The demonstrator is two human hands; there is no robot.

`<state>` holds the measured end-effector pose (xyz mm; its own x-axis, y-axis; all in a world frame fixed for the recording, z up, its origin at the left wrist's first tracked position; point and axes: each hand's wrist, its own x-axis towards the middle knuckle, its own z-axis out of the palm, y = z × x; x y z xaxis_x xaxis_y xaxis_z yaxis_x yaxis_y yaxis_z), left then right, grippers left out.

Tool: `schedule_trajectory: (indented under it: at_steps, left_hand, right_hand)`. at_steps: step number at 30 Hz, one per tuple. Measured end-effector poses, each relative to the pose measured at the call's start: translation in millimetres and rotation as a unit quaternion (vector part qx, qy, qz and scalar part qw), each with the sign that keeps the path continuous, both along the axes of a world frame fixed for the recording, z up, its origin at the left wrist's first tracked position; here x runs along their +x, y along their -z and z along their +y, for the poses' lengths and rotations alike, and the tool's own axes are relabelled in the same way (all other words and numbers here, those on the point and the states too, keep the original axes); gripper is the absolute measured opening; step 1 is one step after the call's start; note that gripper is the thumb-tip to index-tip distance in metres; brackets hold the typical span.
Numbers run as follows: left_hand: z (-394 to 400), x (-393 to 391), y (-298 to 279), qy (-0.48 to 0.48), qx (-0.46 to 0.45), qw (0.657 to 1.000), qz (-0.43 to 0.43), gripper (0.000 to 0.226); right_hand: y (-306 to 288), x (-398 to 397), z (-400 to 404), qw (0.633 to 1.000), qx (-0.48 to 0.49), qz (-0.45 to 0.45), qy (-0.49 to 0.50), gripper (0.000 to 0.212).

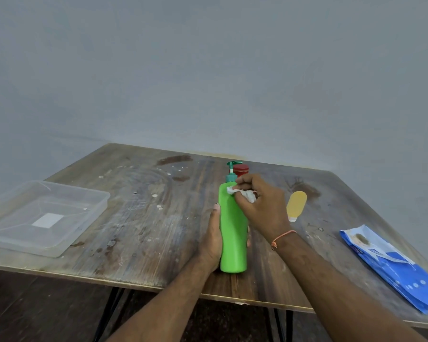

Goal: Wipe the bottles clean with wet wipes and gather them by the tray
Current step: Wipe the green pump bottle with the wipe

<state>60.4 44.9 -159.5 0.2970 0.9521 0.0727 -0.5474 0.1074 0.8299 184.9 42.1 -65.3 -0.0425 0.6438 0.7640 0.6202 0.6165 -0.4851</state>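
The left hand (214,239) is gripping the green pump bottle (233,233) upright at the near tabletop (139,218) edge, fingers clamped around it, while the right hand (262,206) is pinching a wet wipe (242,193) against its shoulder. Pressing sideways could be tipping it off the edge; 2 other bottles, apparently unwiped, are waiting far right, well apart from the tray (42,218).

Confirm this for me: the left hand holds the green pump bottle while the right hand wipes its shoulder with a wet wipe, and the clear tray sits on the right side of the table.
Not quite. The head view shows the clear tray on the left side of the table, not the right. The rest stands: left hand holds the green pump bottle; right hand wipes its shoulder with the wet wipe.
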Motion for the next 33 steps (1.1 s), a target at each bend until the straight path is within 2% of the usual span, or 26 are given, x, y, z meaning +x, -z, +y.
schedule_trajectory:
  at_steps: [4, 13, 24, 29, 33]
  left_hand:
    - [0.2, 2.8, -2.9, -0.011, 0.001, 1.000, -0.008, 0.082]
    - [5.5, 1.6, 3.5, 0.014, -0.008, 1.000, -0.003, 0.095]
    - [7.7, 3.8, 3.3, 0.008, -0.023, 1.000, -0.008, 0.095]
    - [4.4, 7.4, -3.2, -0.025, -0.024, 0.999, -0.018, 0.083]
    - [4.1, 7.4, -5.7, -0.096, -0.027, 0.994, -0.037, 0.054]
  right_hand:
    - [1.7, 1.5, -5.2, 0.995, 0.005, -0.092, -0.029, 0.025]
    - [-19.6, 3.0, 18.6, 0.994, 0.014, -0.107, 0.008, 0.021]
    - [-23.5, -5.6, 18.4, 0.963, 0.031, -0.268, -0.018, 0.021]
    - [-9.6, -10.7, 1.2, 0.950, 0.024, -0.307, -0.043, 0.021]
    - [7.0, -7.2, -12.9, 0.953, 0.021, -0.300, -0.045, 0.020]
